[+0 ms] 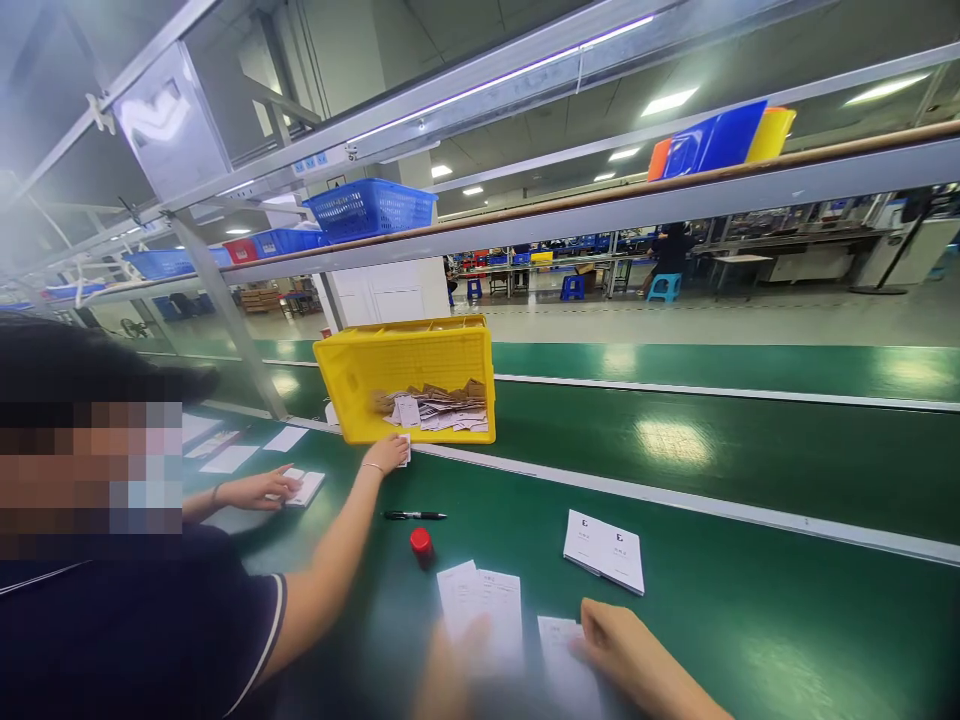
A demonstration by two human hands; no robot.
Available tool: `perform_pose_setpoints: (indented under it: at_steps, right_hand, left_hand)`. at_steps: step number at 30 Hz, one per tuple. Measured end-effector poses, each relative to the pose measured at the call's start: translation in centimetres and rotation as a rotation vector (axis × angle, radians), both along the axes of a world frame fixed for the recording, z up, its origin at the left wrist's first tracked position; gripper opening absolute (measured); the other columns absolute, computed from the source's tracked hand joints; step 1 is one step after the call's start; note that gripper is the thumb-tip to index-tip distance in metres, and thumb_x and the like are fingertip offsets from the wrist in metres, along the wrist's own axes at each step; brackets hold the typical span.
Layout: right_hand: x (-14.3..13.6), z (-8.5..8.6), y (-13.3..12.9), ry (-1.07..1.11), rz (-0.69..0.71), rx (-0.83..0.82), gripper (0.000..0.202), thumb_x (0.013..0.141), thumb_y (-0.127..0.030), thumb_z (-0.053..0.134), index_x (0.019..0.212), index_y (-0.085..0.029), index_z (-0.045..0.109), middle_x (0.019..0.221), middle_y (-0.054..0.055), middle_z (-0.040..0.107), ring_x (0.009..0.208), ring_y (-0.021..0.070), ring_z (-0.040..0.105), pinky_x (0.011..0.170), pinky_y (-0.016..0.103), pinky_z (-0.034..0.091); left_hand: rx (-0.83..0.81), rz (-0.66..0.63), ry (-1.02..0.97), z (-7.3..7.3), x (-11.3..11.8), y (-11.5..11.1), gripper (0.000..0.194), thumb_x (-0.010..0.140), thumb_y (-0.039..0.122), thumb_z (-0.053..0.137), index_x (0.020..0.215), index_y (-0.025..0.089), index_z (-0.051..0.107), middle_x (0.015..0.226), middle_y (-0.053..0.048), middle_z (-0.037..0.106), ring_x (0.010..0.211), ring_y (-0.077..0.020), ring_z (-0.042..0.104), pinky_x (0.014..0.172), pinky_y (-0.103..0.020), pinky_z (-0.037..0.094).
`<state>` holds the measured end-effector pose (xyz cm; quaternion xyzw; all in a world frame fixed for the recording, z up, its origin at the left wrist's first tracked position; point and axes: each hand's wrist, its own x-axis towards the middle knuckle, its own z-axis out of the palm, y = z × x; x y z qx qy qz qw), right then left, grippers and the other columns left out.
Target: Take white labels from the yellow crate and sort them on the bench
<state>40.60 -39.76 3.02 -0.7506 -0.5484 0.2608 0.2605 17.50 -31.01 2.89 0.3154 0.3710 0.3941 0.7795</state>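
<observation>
My left hand [454, 665], smeared by motion, is at the lower middle over white printed slips [495, 610]. Whether its fingers grip them cannot be made out. To its right, my right hand [626, 645] is closed with its fingertips at the edge of another white slip [559, 640], which is blurred lower down. Beyond my right hand lies a small stack of white folded leaflets [606, 550] with dark print. A red round-capped object [421, 547] stands behind the slips, and a black pen [415, 515] lies past it.
On the left, a co-worker's hand [390, 453] holds a small white slip by the yellow bin [330, 375], which lies on its side with many slips inside. Their other hand [262, 488] rests by white leaflets [306, 488]. A shelf with a blue basket [371, 210] runs overhead.
</observation>
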Motion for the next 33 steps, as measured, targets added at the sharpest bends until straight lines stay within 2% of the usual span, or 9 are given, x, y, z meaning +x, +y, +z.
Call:
perform_pose_setpoints:
  at_steps: [3, 6, 10, 14, 18, 20, 24, 27, 33]
  right_hand:
    - [-1.3, 0.0, -0.2, -0.078, -0.105, 0.034, 0.023, 0.081, -0.034, 0.057, 0.076, -0.024, 0.036, 0.07, -0.004, 0.047, 0.064, 0.0158, 0.039, 0.059, 0.028, 0.025]
    - [-3.0, 1.8, 0.1, 0.217, -0.01, 0.12, 0.036, 0.096, -0.056, 0.038, 0.081, -0.024, 0.043, 0.076, -0.002, 0.049, 0.071, 0.0174, 0.043, 0.064, 0.028, 0.033]
    - [-3.4, 3.3, 0.3, 0.345, 0.097, 0.125, 0.054, 0.094, -0.069, 0.034, 0.078, -0.021, 0.05, 0.079, 0.001, 0.051, 0.075, 0.0181, 0.042, 0.066, 0.029, 0.032]
    - [-1.7, 1.3, -0.4, 0.269, 0.044, 0.061, 0.05, 0.092, -0.067, 0.035, 0.073, -0.021, 0.043, 0.074, 0.0, 0.046, 0.071, 0.0181, 0.041, 0.063, 0.03, 0.029]
    - [-0.7, -1.1, -1.3, -0.108, -0.093, -0.018, 0.028, 0.085, -0.045, 0.051, 0.075, -0.024, 0.036, 0.073, -0.002, 0.048, 0.067, 0.0185, 0.043, 0.063, 0.03, 0.028]
    - [-1.2, -1.2, -1.2, -0.158, -0.165, 0.0, 0.024, 0.083, -0.041, 0.054, 0.08, -0.025, 0.037, 0.074, -0.003, 0.049, 0.064, 0.0178, 0.042, 0.063, 0.03, 0.029]
    - [-3.0, 0.3, 0.1, 0.153, -0.065, 0.121, 0.033, 0.092, -0.055, 0.047, 0.082, -0.024, 0.046, 0.072, -0.003, 0.048, 0.066, 0.0166, 0.041, 0.061, 0.028, 0.031]
    - [-3.9, 1.9, 0.9, 0.258, 0.045, 0.153, 0.042, 0.093, -0.06, 0.047, 0.076, -0.021, 0.049, 0.073, -0.002, 0.049, 0.069, 0.016, 0.04, 0.062, 0.028, 0.03]
    - [-2.9, 3.9, 0.2, 0.474, 0.053, 0.125, 0.057, 0.088, -0.075, 0.043, 0.073, -0.02, 0.042, 0.074, -0.001, 0.043, 0.071, 0.016, 0.037, 0.064, 0.028, 0.03]
  left_hand:
    - [0.016, -0.037, -0.031, -0.1, 0.6, -0.3, 0.04, 0.072, 0.025, 0.08, 0.11, 0.019, 0.072, 0.105, -0.007, 0.077, 0.126, -0.0368, 0.058, 0.105, -0.049, 0.051]
    - [0.1, -0.11, -0.029, -0.5, 1.6, -0.9, 0.035, 0.068, 0.027, 0.083, 0.101, 0.018, 0.075, 0.099, -0.007, 0.078, 0.123, -0.0377, 0.059, 0.106, -0.05, 0.05]
    - [0.075, -0.148, 0.013, -0.7, 1.9, -1.4, 0.029, 0.071, 0.036, 0.08, 0.093, 0.018, 0.076, 0.093, -0.006, 0.078, 0.119, -0.0366, 0.063, 0.101, -0.049, 0.052]
    - [-0.071, -0.113, -0.004, -0.5, 1.0, -1.1, 0.036, 0.076, 0.045, 0.072, 0.099, 0.018, 0.074, 0.095, -0.009, 0.078, 0.116, -0.0396, 0.064, 0.088, -0.055, 0.057]
    - [-0.056, -0.106, -0.016, -0.6, 0.4, -0.6, 0.047, 0.072, 0.037, 0.077, 0.117, 0.022, 0.069, 0.099, -0.01, 0.077, 0.116, -0.0417, 0.063, 0.084, -0.057, 0.057]
    - [-0.019, -0.129, 0.007, -0.8, 0.6, -0.6, 0.043, 0.071, 0.036, 0.079, 0.11, 0.021, 0.072, 0.098, -0.009, 0.077, 0.114, -0.0413, 0.064, 0.086, -0.056, 0.057]
    - [0.094, -0.17, 0.042, -1.0, 1.6, -0.9, 0.03, 0.068, 0.037, 0.082, 0.09, 0.018, 0.076, 0.091, -0.008, 0.077, 0.115, -0.0395, 0.064, 0.098, -0.055, 0.052]
    - [0.161, -0.224, 0.047, -0.7, 2.0, -1.2, 0.039, 0.061, 0.043, 0.086, 0.091, 0.019, 0.077, 0.094, -0.009, 0.077, 0.115, -0.0391, 0.064, 0.102, -0.053, 0.051]
    - [0.138, -0.34, 0.08, 0.2, 1.7, -1.4, 0.055, 0.06, 0.058, 0.083, 0.098, 0.018, 0.075, 0.087, -0.012, 0.076, 0.094, -0.0386, 0.072, 0.078, -0.05, 0.06]
